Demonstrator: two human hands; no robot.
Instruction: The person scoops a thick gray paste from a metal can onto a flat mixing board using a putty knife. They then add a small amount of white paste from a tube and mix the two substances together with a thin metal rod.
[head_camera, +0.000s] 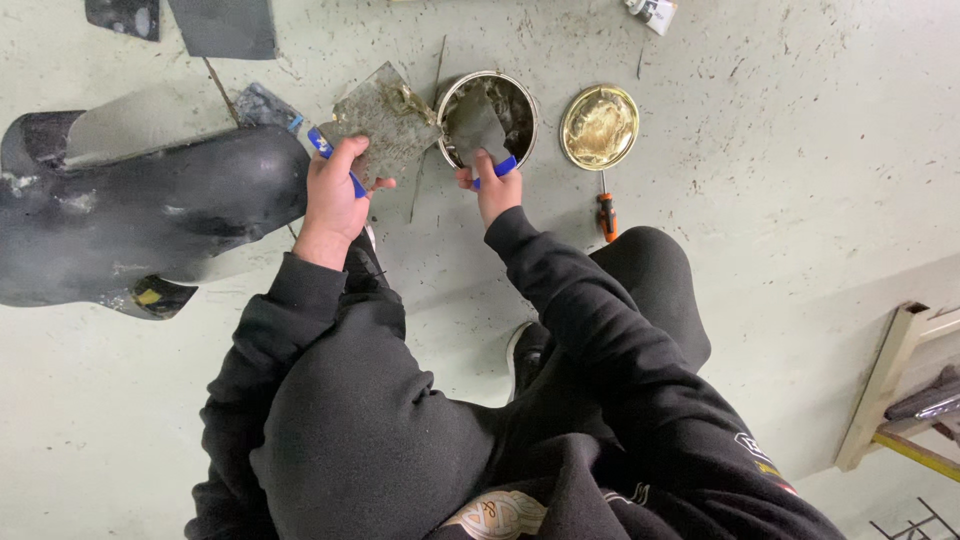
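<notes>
- The right hand (497, 190) is closed around the blue handle of a flat metal spreader blade (476, 122), whose grey, smeared blade dips into the open round metal tin (488, 118) standing on the floor.
- The left hand (335, 195) is closed around the blue handle of a wider square metal spreader (385, 122), held tilted just beside the tin's left rim; its face carries a crust of greyish-yellow paste.
- The tin's round gold-coloured metal lid (599, 127) lies on the pale green concrete floor (760, 150) just to the right of the tin, inner side up.
- A small orange-handled screwdriver (606, 212) lies on the floor below the lid, near the person's bent knee.
- A large black curved vehicle body panel (150, 215) with dull, scuffed patches rests on the floor to the left, near the left hand.
- Step in hand, as I judge it: paste is being scooped out of the tin with the narrow blade, the wide spreader waiting as a carrying board.
- The next move likely calls for lifting the loaded blade clear of the rim without dragging, and wiping it onto the wide spreader's face while that one is kept level enough to hold the paste.
</notes>
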